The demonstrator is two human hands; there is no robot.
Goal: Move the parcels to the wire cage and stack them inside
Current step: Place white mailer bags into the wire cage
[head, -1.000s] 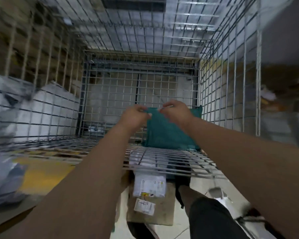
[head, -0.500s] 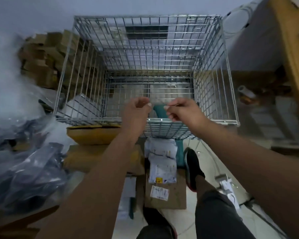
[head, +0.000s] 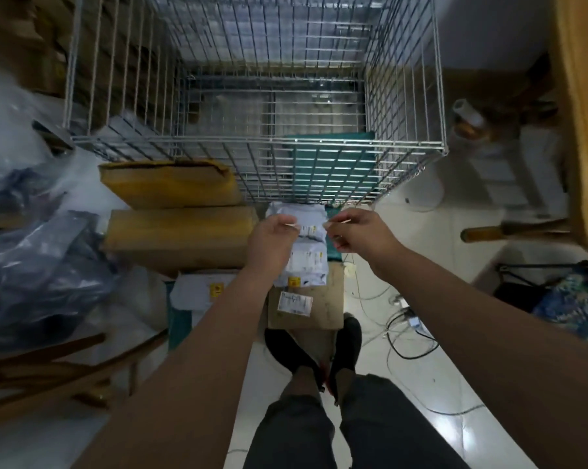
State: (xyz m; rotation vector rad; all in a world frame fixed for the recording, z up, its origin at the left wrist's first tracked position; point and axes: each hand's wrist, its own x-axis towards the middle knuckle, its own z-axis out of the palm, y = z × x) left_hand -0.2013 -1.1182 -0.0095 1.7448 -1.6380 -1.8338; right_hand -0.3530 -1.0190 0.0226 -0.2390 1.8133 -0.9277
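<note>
My hands have come back out of the wire cage [head: 218, 141], leaving the teal parcel [head: 330, 164] flat on its floor near the front right corner. My left hand [head: 274, 240] and right hand [head: 365, 231] hover half-curled and empty over the white mailer [head: 308, 265], which lies on a cardboard box [head: 323, 313] just before the cage. It looks light, soft and slick, so I'd pinch its two top corners.
</note>
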